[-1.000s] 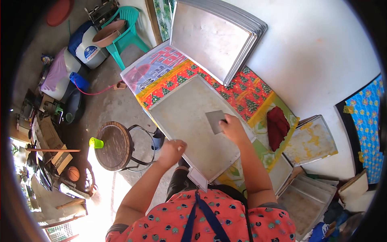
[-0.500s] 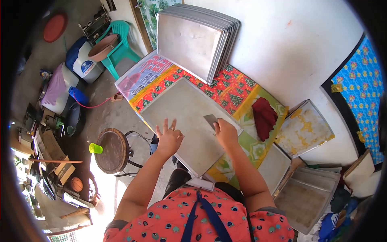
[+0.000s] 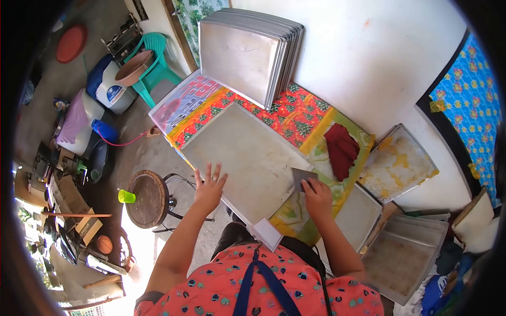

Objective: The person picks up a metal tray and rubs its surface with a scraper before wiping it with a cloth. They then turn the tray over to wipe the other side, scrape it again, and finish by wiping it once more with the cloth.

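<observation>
A flat metal tray lies on the table, on a patterned cover. My left hand rests at the tray's near left edge, fingers spread, holding nothing. My right hand grips a flat grey scraper over the tray's right edge. Beyond it a dark red cloth lies crumpled on the table cover. At the back of the table a stack of metal trays stands on edge.
A tray with yellow residue leans against the wall at right, and more trays sit below it. On the left are a round stool with a green cup, a green chair and a basketball.
My right hand has moved right and towards me with the scraper, to the tray's edge. My left hand has shifted slightly left and its fingers are spread wider.
</observation>
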Demonstrator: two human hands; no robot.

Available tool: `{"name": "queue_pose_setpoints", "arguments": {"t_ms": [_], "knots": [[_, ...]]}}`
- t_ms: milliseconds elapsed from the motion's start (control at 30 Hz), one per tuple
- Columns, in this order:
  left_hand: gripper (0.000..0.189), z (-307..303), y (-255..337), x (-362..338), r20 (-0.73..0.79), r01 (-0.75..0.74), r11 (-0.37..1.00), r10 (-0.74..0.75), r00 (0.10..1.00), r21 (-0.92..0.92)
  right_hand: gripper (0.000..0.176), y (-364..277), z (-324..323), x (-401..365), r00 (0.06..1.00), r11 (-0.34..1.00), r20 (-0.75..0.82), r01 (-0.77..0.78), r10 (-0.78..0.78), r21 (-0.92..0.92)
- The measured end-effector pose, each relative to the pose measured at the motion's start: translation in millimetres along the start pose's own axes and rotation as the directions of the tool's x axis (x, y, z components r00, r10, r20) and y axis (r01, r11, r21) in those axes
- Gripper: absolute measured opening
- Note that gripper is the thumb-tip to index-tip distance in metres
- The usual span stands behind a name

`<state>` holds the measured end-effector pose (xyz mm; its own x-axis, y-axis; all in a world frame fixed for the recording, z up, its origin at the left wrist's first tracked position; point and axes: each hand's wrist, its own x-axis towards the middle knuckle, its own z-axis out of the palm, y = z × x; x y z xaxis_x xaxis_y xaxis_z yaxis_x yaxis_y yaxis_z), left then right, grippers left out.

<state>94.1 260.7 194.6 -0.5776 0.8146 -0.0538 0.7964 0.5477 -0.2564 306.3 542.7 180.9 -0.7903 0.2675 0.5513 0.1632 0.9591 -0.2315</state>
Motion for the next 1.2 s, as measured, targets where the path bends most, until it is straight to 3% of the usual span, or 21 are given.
{"name": "queue_pose_setpoints", "arguments": {"t_ms": [100,167,200,233,300,400,500,567,600,667,733,800,867,933,967,1000,1033,1067,1100,1167,1200], "knots": [[0.074,-22.4,14.5,-5.5,0.164,0.276,0.789,-0.222,0.961,-0.549,0.031,24.7,4.5,-50.6,0.989,0.989,0.057,-0.132,0.136,-0.071],[0.071,-4.9,14.0,-1.1,0.093,0.199,0.510,-0.225,0.970,-0.837,0.031,24.7,-0.3,-66.0,0.970,0.981,0.160,-0.166,0.181,-0.103],[0.070,3.6,11.8,2.8,0.057,0.139,0.340,-0.242,0.969,-0.930,0.031,16.8,-1.4,-68.9,0.955,0.978,0.226,-0.167,0.191,-0.124],[0.068,0.3,11.6,8.2,0.241,0.230,-0.073,-0.264,0.934,-0.971,0.031,5.5,-3.7,-66.2,0.936,0.976,0.288,-0.168,0.203,-0.141],[0.067,-13.2,14.9,19.4,0.549,0.286,-0.783,-0.084,0.831,-0.552,0.033,-12.9,-9.5,-39.9,0.967,0.968,0.174,-0.211,0.186,0.138],[0.071,-27.6,39.2,33.1,0.564,0.222,-0.899,-0.033,0.825,-0.378,0.052,-68.4,-22.5,26.1,0.991,0.782,0.117,-0.124,0.066,0.611],[0.069,8.7,105.1,36.1,0.364,0.033,-0.956,-0.079,0.928,-0.293,0.045,-111.7,28.2,58.8,0.965,0.679,-0.063,0.225,-0.254,0.699],[0.067,-51.2,84.2,32.5,0.132,0.133,-0.878,0.080,0.988,-0.459,0.051,-107.0,64.4,79.9,0.974,0.819,0.071,0.139,-0.213,0.557],[0.065,-78.1,72.8,33.6,0.022,0.153,-0.822,0.169,0.985,-0.549,0.055,-101.5,81.3,93.6,0.979,0.581,0.203,-0.167,0.003,0.796],[0.063,-88.7,71.4,24.9,-0.083,-0.080,-0.408,-0.008,0.996,-0.909,0.063,-109.9,93.3,104.5,0.748,-0.235,0.635,-0.593,0.192,0.770],[0.063,-69.5,66.0,19.4,-0.387,-0.368,0.158,-0.107,0.916,-0.916,0.066,-144.1,74.5,107.9,0.658,-0.436,0.746,-0.704,-0.103,0.560],[0.065,-3.1,31.2,16.5,-0.744,-0.564,0.672,0.031,0.668,-0.479,0.065,-173.7,39.8,111.6,0.602,-0.652,0.783,-0.658,-0.156,0.376],[0.066,15.5,-2.8,20.8,-0.325,-0.120,0.802,-0.096,0.941,-0.585,0.059,-151.3,5.5,125.7,0.734,-0.601,0.624,-0.634,-0.268,0.487],[0.064,12.8,-16.0,21.0,0.087,0.493,0.684,-0.536,0.839,-0.537,0.046,-101.6,-0.4,127.9,0.767,-0.521,0.535,-0.637,-0.355,0.568],[0.063,16.8,-23.5,15.0,0.067,0.468,0.626,-0.554,0.830,-0.624,0.040,-78.5,-17.4,138.2,0.825,-0.058,0.546,-0.558,-0.145,0.828],[0.061,21.7,-32.8,5.5,0.049,0.438,0.560,-0.576,0.816,-0.704,0.048,-53.9,-24.5,146.5,0.974,0.613,0.224,-0.191,0.024,0.766],[0.059,25.3,-38.8,-4.4,0.033,0.400,0.490,-0.600,0.799,-0.774,0.064,-15.2,-17.8,155.0,0.987,0.802,0.116,-0.156,0.109,0.577],[0.056,28.2,-38.1,-17.1,0.018,0.364,0.478,-0.586,0.810,-0.800,0.080,35.2,-6.0,155.0,0.964,0.978,0.208,-0.187,0.165,0.088],[0.054,33.9,-35.0,-27.8,0.163,0.428,0.365,-0.573,0.803,-0.827,0.098,87.9,11.8,152.9,0.827,0.901,0.359,-0.412,0.433,-0.137],[0.052,49.3,-26.4,-45.6,0.429,0.552,0.133,-0.491,0.758,-0.823,0.108,135.6,11.9,139.4,0.710,0.767,0.288,-0.594,0.642,-0.243],[0.051,56.3,-18.4,-55.5,0.423,0.540,0.123,-0.489,0.763,-0.832,0.108,148.6,16.1,133.2,0.682,0.757,0.329,-0.604,0.653,-0.250]]}}
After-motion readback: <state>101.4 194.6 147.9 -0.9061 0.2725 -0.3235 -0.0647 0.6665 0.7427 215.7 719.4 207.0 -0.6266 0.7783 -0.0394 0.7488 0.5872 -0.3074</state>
